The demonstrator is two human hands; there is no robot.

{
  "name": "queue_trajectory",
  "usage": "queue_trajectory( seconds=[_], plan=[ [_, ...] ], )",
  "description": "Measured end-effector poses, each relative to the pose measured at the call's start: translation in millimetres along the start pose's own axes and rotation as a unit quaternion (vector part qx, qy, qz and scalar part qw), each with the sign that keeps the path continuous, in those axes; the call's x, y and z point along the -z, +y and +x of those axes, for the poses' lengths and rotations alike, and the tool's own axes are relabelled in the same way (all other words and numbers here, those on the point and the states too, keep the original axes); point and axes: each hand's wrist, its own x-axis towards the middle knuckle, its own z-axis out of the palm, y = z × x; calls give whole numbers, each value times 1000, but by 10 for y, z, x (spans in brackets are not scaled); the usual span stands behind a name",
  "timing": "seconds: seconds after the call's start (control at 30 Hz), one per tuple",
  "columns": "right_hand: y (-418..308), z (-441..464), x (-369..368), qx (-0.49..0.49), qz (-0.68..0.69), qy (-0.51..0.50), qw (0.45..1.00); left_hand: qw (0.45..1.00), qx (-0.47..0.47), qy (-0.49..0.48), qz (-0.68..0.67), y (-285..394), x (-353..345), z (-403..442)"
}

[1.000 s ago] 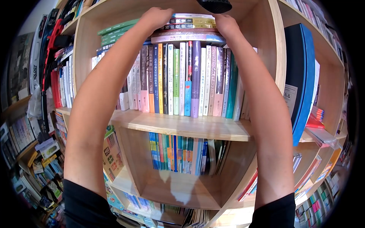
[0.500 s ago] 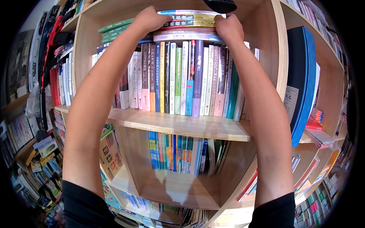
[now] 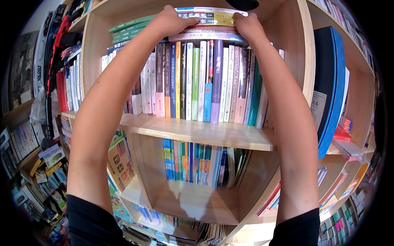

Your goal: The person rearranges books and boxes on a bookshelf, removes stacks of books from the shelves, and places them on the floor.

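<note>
Several books lie flat in a pile on top of the upright row in the upper compartment. At the left end of this pile, my left hand [image 3: 172, 23] has its thumb stretched over the spines of the yellow books [image 3: 223, 19]. My right hand [image 3: 249, 28] grips the other end, its thumb on the spine edges. The fingers of both hands are mostly hidden behind the pile. A pale book with a blue end [image 3: 193, 9] tops it, and pinkish books [image 3: 205, 36] lie beneath. Below stands the upright row [image 3: 195, 82] of books.
Green books [image 3: 131, 30] lie stacked left of my left hand. A dark rounded object [image 3: 243, 4] hangs above the pile. The wooden shelf board [image 3: 197, 133] runs beneath the upright row. Thin books [image 3: 197, 162] stand in the lower compartment. A blue folder-like item [image 3: 331, 94] juts out at right.
My left thumb has slid rightward along the yellow spines and covers more of their lettering. My right hand stays at its end of the pile. The view has shifted slightly.
</note>
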Motion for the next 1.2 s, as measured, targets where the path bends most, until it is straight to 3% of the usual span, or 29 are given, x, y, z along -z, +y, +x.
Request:
queue_trajectory(
  seconds=[0.13, 0.2, 0.23, 0.33, 0.73, 0.83, 0.9, 1.0, 1.07, 1.2],
  plan=[
    [-13, 74, 23, -52, 116, -68, 990, 998, -5, 25, 50, 13, 12, -40],
    [-102, -55, 240, -47, 147, -219, 963, 998, -7, 0, 64, 22, 74, -34],
    [-164, -154, 327, -60, 175, -228, 956, 998, -6, 0, 65, 36, 101, -32],
    [-275, -252, 431, -101, 181, -207, 956, 996, -6, -33, 85, 91, 156, -30],
    [-152, -106, 324, -97, 106, -207, 968, 997, 10, -62, 44, 85, 148, -17],
    [-41, 5, 187, -77, 60, -195, 976, 995, 15, -76, -67, 1, 107, 5],
    [-43, 42, 188, -88, 30, -200, 975, 975, 65, -135, -166, 96, 141, -95],
    [-22, 65, 124, -77, -6, -166, 983, 986, 73, -123, -90, 221, 194, -164],
    [47, 127, 97, -73, -8, -197, 978, 984, 72, -136, -86, 273, 202, -181],
    [98, 233, -14, -90, 4, -196, 976, 992, 103, -69, -34, 336, 114, -205]
  ],
)
